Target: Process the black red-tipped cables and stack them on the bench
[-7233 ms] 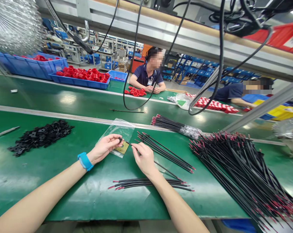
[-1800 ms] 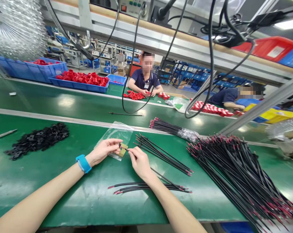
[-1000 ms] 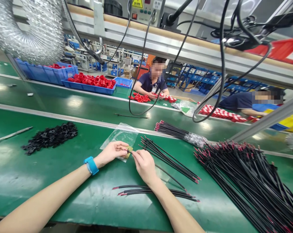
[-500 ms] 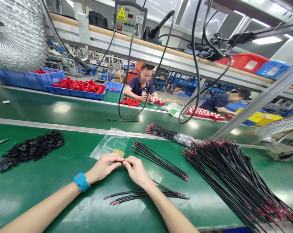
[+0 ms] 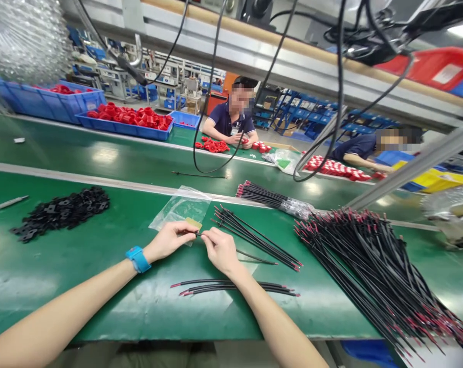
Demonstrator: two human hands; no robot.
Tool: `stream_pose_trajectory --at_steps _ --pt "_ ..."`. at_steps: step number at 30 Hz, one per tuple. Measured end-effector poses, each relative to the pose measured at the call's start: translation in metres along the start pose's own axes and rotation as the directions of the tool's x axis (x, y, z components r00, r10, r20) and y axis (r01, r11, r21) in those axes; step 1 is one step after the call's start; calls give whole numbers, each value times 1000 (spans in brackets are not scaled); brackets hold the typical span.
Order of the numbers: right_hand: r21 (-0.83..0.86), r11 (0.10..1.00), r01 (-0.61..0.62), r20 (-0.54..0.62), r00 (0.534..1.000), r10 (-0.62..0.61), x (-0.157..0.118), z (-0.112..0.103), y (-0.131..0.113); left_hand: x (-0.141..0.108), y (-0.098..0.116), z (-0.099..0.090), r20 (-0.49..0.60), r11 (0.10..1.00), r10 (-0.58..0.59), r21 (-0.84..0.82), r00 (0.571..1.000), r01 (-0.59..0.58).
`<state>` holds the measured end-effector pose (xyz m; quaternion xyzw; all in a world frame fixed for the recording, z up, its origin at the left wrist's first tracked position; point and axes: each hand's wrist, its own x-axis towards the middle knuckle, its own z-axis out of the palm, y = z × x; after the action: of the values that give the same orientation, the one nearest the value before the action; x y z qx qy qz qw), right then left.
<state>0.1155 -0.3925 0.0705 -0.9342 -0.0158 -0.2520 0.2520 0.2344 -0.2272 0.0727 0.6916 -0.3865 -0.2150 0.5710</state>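
Note:
Near the bench's middle, my left hand and my right hand pinch a thin black cable almost fingertip to fingertip. Its tail runs out to the right from behind my right hand. The fingers hide most of the gripped end, and whether a small part sits on it I cannot make out. Under my right forearm lie a few loose black cables with red ends. Just beyond my fingers is a clear plastic bag with a yellowish patch. A small row of cables rests right of my hands.
A heap of flat black parts lies left, beside a pen-like tool. At right spreads a big pile of cables; a wrapped bundle is behind. Blue trays hold red parts. Two people sit across; black leads hang down.
The camera view has tilted down and shifted, so the scene sits higher. My hands stay together; the fingertips are slightly farther apart, and the held cable's tail now lies clear of the loose cables.

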Motion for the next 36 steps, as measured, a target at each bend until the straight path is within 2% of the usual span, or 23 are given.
stream_pose_trajectory --at_steps 4,9,13,18,21,23,26,28,31,33,36 --pt "192 978 -83 52 996 74 2 -1 -1 -1 5 1 13 998 60 18 998 -60" --pt "423 885 -196 141 979 150 4 0 2 -3 17 0 55 979 184 80 981 -188" --pt "499 824 -267 177 963 205 5 1 -1 -5 19 1 75 958 251 126 965 -259" --pt "534 786 -311 211 949 233 7 1 -5 -9 16 3 58 950 268 148 962 -274" --pt "509 799 -319 227 946 233 7 2 -2 -11 18 1 71 957 252 130 965 -260" --pt "480 833 -277 202 958 202 7 2 -2 -10 19 -2 81 962 238 115 968 -246" --pt "341 931 -128 78 991 108 6 -3 -6 -7 21 -5 63 982 189 19 980 -190" --pt "211 977 -24 -10 1000 26 6 -6 -9 -5 21 -6 37 986 123 -117 992 -118" --pt "78 994 82 -68 995 -77 5 -8 -9 -2 19 -4 45 945 -13 -327 999 27" --pt "16 992 122 -72 990 -120 4 -7 -8 -1 17 -2 67 914 -80 -393 995 100" --pt "-67 986 154 -75 985 -159 4 -6 -8 -1 16 1 49 911 -78 -403 996 91"
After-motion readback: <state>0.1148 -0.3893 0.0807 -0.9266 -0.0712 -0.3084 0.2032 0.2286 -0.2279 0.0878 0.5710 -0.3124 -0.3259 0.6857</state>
